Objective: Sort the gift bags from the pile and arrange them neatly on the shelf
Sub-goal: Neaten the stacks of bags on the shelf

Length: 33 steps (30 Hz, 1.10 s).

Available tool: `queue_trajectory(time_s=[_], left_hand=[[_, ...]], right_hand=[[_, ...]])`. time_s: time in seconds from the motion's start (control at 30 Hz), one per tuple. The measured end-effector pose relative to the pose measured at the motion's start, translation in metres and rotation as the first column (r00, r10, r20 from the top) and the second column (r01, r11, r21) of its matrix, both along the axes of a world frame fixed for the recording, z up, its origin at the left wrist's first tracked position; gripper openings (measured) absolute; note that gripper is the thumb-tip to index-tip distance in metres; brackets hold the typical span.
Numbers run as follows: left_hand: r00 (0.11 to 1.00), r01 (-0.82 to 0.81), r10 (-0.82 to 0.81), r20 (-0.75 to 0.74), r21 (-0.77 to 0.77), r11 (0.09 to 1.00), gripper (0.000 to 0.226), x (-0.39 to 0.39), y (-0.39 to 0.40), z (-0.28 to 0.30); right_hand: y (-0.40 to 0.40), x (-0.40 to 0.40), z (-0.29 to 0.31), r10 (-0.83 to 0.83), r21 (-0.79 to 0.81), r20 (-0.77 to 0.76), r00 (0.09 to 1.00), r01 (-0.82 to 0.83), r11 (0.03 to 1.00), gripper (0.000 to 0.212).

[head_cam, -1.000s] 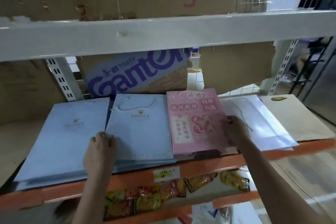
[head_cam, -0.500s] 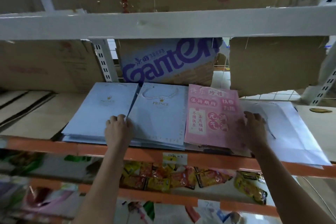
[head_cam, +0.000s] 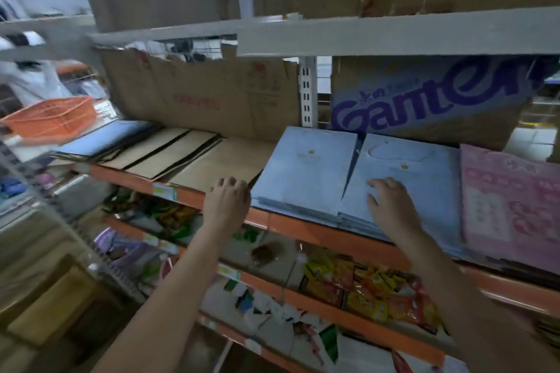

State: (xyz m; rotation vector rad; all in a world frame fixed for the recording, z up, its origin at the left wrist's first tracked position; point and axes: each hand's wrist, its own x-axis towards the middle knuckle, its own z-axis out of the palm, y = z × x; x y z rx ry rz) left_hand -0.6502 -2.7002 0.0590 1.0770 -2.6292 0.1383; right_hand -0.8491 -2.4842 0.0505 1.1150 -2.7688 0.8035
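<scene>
Two stacks of flat pale blue gift bags lie side by side on the orange-edged shelf [head_cam: 303, 225]: a left stack [head_cam: 303, 169] and a right stack [head_cam: 424, 179]. A pink gift bag stack [head_cam: 512, 206] lies to their right. My left hand [head_cam: 227, 200] presses with curled fingers against the left edge of the left blue stack. My right hand [head_cam: 391, 203] rests flat, fingers spread, on the right blue stack. Flat brown paper bags [head_cam: 169, 154] lie further left on the same shelf.
A Ganten cardboard box [head_cam: 424, 103] and brown cartons [head_cam: 200, 94] stand behind the bags. An orange basket [head_cam: 51, 118] sits at the far left. Snack packets [head_cam: 363, 291] fill the shelf below. A grey shelf beam [head_cam: 394, 36] runs overhead.
The view has swung left. My right hand moved from the pink bag onto the right blue stack. My left hand shifted from between the blue stacks to the left stack's outer edge.
</scene>
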Motion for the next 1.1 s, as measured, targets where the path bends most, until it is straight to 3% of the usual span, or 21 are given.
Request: queue_trajectory(time_s=[0.2, 0.4, 0.63, 0.97, 1.1], left_hand=[[0.995, -0.065, 0.068, 0.067, -0.043, 0.997, 0.031, 0.084, -0.076, 0.009], [0.976, -0.188, 0.189, 0.107, -0.025, 0.982, 0.033, 0.145, -0.152, 0.006], [0.964, -0.256, 0.254, 0.076, 0.012, 0.967, 0.034, 0.171, -0.235, -0.014], [0.948, -0.315, 0.312, 0.071, 0.035, 0.949, 0.034, 0.156, -0.373, -0.022], [0.94, -0.341, 0.34, 0.043, 0.027, 0.94, 0.034, 0.158, -0.422, -0.023]], right_hand=[[-0.142, 0.094, 0.013, 0.218, -0.083, -0.043, 0.975, -0.221, 0.972, 0.036], [-0.242, 0.144, 0.006, 0.351, -0.049, -0.018, 0.936, -0.351, 0.935, 0.034], [-0.327, 0.145, -0.019, 0.346, 0.115, 0.056, 0.937, -0.35, 0.93, 0.034], [-0.48, 0.11, -0.031, 0.368, 0.093, 0.163, 0.916, -0.385, 0.918, 0.033], [-0.526, 0.103, -0.038, 0.322, 0.173, 0.184, 0.929, -0.353, 0.919, 0.032]])
